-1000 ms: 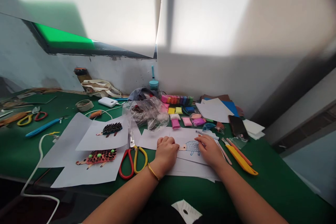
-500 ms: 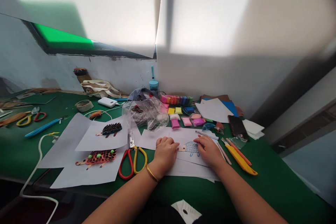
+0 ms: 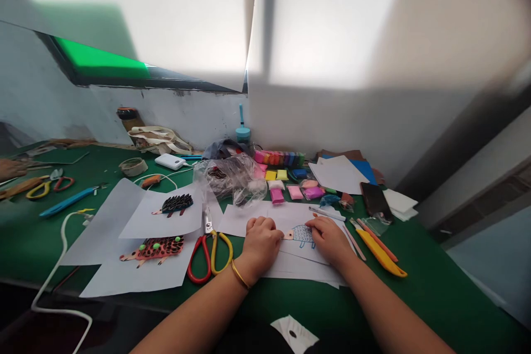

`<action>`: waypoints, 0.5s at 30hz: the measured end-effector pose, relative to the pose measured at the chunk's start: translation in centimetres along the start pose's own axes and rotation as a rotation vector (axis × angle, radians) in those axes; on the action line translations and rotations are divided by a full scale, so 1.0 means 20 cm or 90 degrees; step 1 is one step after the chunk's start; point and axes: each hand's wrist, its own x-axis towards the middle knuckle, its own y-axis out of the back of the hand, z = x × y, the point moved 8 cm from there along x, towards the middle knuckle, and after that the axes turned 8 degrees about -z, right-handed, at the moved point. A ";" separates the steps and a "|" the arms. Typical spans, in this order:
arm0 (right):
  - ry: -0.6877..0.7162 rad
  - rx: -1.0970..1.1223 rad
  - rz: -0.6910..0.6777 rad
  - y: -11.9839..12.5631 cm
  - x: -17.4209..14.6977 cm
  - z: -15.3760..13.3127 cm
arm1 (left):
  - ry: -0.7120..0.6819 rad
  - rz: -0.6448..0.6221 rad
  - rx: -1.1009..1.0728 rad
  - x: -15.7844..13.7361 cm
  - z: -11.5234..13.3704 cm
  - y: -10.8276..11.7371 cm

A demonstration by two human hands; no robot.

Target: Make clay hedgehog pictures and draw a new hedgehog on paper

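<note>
A hedgehog drawing in blue ink with a peach clay face [image 3: 301,235] lies on white paper between my hands. My left hand [image 3: 262,240] rests on the sheet by the hedgehog's nose, its fingers curled together. At the animal's rear, my right hand [image 3: 331,237] has its fingers bent and fingertips pressed together against the paper. Whatever the fingers of either hand hold, if anything, is hidden. Red-and-yellow-handled scissors [image 3: 210,251] lie just left of my left hand. Two finished hedgehog pictures, one dark [image 3: 177,204] and one red [image 3: 156,250], are on sheets further left.
Behind the drawing are packets of coloured clay [image 3: 295,192] and a crumpled plastic bag [image 3: 236,177]. A yellow cutter [image 3: 380,251], a phone [image 3: 375,201] and pens stand to the right. Another person's hand [image 3: 11,168] shows at the far left, near pliers [image 3: 56,174].
Another person's hand has come into view at the left edge. My own hands stay almost in place over the drawing, with only a slight shift of the fingers.
</note>
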 end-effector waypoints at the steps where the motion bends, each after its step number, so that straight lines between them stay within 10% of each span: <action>1: 0.001 -0.001 -0.001 0.00 0.00 0.00 | 0.002 -0.002 -0.003 0.00 0.00 0.00; 15: -0.004 0.011 0.002 0.01 0.00 -0.01 | -0.002 -0.014 0.002 0.00 0.00 0.00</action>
